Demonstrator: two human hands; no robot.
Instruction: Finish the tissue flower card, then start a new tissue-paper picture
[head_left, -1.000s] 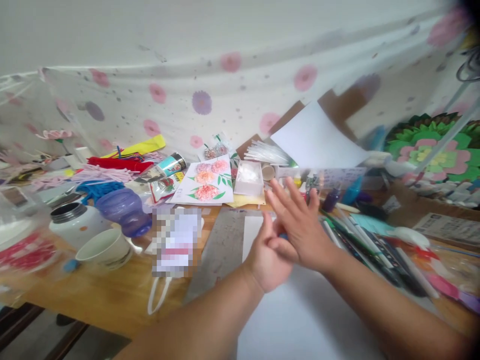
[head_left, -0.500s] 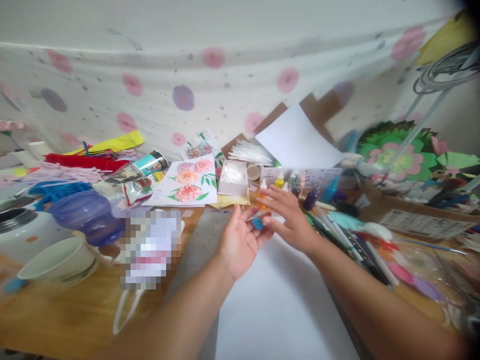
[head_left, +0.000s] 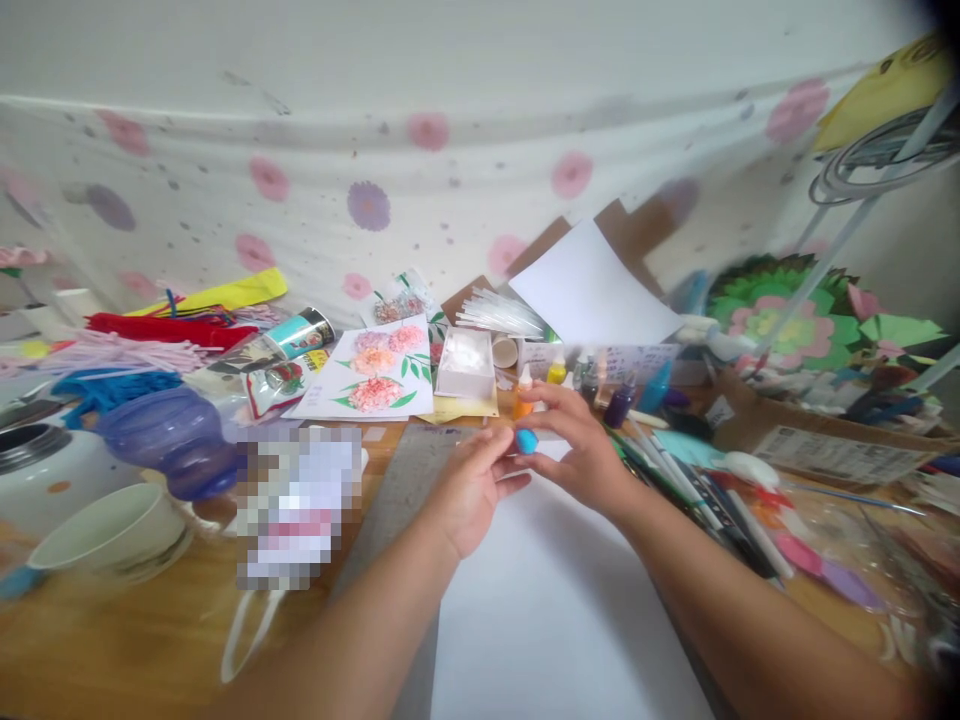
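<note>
Spreading over the near edge of the wooden surface (head_left: 112,640), a white sheet (head_left: 555,600) lies beneath both hands. The left hand (head_left: 469,490), grip released, touches a small blue lump (head_left: 526,440). The right hand (head_left: 581,450) pinches it above the sheet. It looks shaped but is not yet set down.

Blue bit (head_left: 526,441) partly hidden btwn fingers (head_left: 564,412); paper item (head_left: 300,505) pixelated.

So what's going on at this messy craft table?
A person holds a small blue lump between the fingertips of the left hand and right hand, above a white sheet on the wooden table. Small coloured bottles stand just behind the hands, pens lie to the right, and a flower card lies further back.
</note>
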